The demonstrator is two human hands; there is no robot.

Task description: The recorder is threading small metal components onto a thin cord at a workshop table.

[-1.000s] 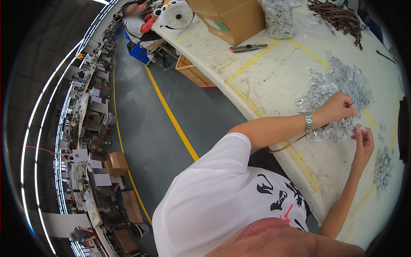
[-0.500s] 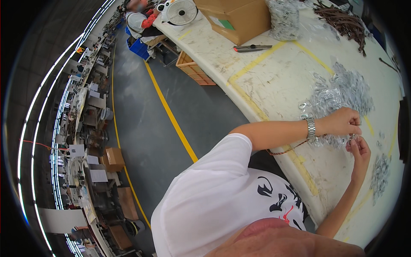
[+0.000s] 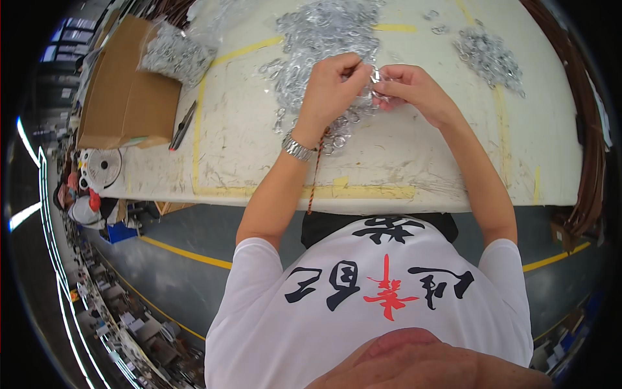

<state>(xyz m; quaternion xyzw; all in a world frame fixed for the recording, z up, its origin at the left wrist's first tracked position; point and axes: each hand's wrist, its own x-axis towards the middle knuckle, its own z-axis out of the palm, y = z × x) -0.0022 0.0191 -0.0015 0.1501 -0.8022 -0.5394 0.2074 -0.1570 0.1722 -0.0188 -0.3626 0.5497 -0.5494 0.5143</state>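
Note:
My left hand (image 3: 334,87), with a silver watch (image 3: 298,148) on its wrist, is closed in a pinch at the front of a big pile of shiny metal clasps (image 3: 321,39) in thin clear plastic. Facing it, my right hand (image 3: 411,91) is closed as well. Between the fingertips of both is a small silver metal clasp (image 3: 375,76); its exact shape is too small to make out. A few more clasps lie under and beside my left wrist. A red-brown cord (image 3: 315,175) hangs from near that wrist over the table edge.
A smaller clasp pile (image 3: 489,58) lies to the right on the white table (image 3: 253,155) marked with yellow tape. At left are a cardboard box (image 3: 133,97), a bag of metal parts (image 3: 175,55), a utility knife (image 3: 183,126) and a fan (image 3: 103,166). Brown straps (image 3: 586,129) hang at right.
The view has swung round to the right, so the table now lies straight ahead. Both hands stay close together, pinching at the small metal clasp.

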